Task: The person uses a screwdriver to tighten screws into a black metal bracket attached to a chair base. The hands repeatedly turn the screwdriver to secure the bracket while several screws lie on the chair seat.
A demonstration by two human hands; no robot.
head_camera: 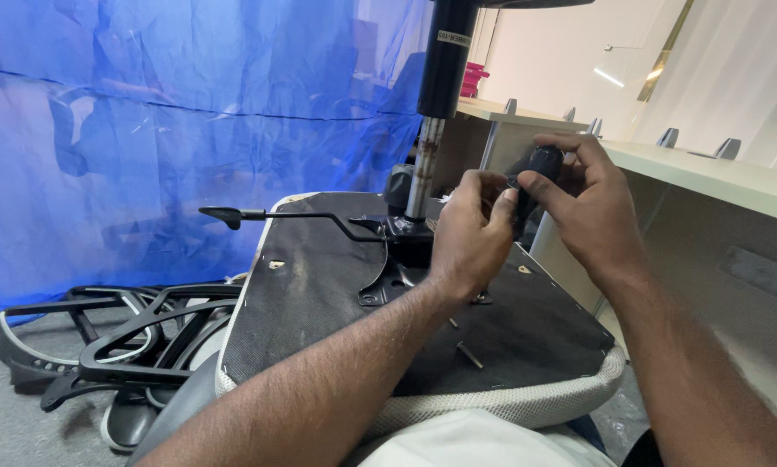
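Black and stubby, the handle (535, 173) sits gripped by both the left hand (470, 233) and right hand (583, 203) above the upturned seat (319, 294), beside its column (436, 104).

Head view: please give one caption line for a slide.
Both hands grip a black tool above an upturned chair seat.

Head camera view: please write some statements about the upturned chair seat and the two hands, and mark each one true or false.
1. Both hands, left hand and right hand, hold a dark handle. True.
2. The chair seat lies with its underside up. True.
3. A loose bolt lies on the seat. True.
4. The sheet behind is red. False: it is blue.
5. The black lever points toward the desk. False: it points toward the blue sheet.
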